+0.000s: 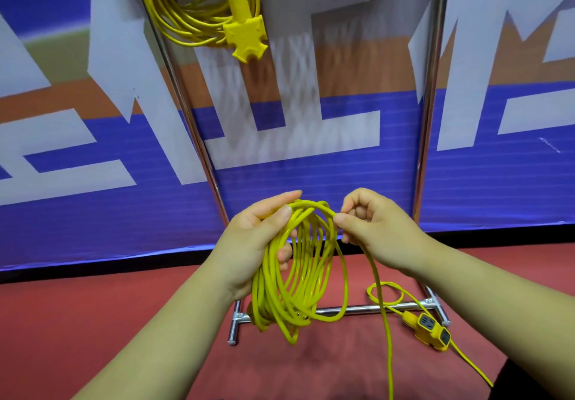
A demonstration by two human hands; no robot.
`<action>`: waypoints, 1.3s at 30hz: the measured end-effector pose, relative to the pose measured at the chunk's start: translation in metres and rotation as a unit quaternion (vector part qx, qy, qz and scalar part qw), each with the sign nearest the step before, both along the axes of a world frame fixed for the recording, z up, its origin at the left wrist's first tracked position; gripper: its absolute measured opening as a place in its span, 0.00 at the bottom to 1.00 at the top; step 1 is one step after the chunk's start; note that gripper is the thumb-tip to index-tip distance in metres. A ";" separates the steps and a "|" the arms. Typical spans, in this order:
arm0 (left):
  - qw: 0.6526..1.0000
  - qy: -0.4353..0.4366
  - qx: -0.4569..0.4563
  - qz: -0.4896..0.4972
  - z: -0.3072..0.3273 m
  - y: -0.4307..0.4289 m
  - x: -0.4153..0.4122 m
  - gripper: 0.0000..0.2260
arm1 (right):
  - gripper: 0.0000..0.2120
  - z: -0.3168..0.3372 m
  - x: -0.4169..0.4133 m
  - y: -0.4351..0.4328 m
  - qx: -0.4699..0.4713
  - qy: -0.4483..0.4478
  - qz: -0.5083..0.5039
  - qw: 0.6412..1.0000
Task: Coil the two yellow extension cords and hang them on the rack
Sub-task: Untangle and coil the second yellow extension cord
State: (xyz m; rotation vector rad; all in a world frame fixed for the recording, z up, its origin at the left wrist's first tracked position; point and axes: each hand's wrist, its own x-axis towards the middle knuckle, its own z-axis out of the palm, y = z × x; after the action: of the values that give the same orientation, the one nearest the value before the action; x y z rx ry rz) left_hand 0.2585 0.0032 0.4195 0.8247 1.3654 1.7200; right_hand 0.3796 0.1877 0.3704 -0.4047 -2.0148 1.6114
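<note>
Hung cord coil, cropped above — left hand grips second coil, right hand pinches its strand; socket block beside rack base.

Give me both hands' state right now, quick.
Left hand: grips the coiled yellow cord.
Right hand: pinches the same cord at its top.

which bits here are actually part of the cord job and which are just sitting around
Part of the job:
- coiled cord hanging on the rack
- half-wound cord, gripped by the left hand, pinched by the right hand
- its socket block, not yet gathered in

Just there:
- banner behind the rack
- red floor
</note>
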 end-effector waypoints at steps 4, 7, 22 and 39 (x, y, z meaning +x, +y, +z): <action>0.999 0.025 -0.021 -0.035 0.000 0.004 0.003 0.15 | 0.07 0.003 0.003 0.010 -0.008 0.029 -0.028 0.999; 1.000 0.013 -0.004 -0.020 0.002 0.007 0.005 0.15 | 0.08 0.004 0.006 0.015 -0.007 0.013 -0.018 1.000; 0.977 -0.102 0.060 0.180 -0.012 -0.011 -0.053 0.13 | 0.08 -0.023 0.014 0.024 -0.061 -0.160 0.122 0.978; 0.988 -0.084 0.049 0.116 -0.017 -0.021 -0.046 0.17 | 0.07 -0.010 0.004 0.011 -0.114 -0.106 -0.006 0.988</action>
State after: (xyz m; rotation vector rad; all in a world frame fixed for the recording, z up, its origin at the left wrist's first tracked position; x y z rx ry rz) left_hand 0.2125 -0.0182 0.4027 0.5758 1.3103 2.0013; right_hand 0.3839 0.1990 0.3601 -0.6984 -1.9778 1.8677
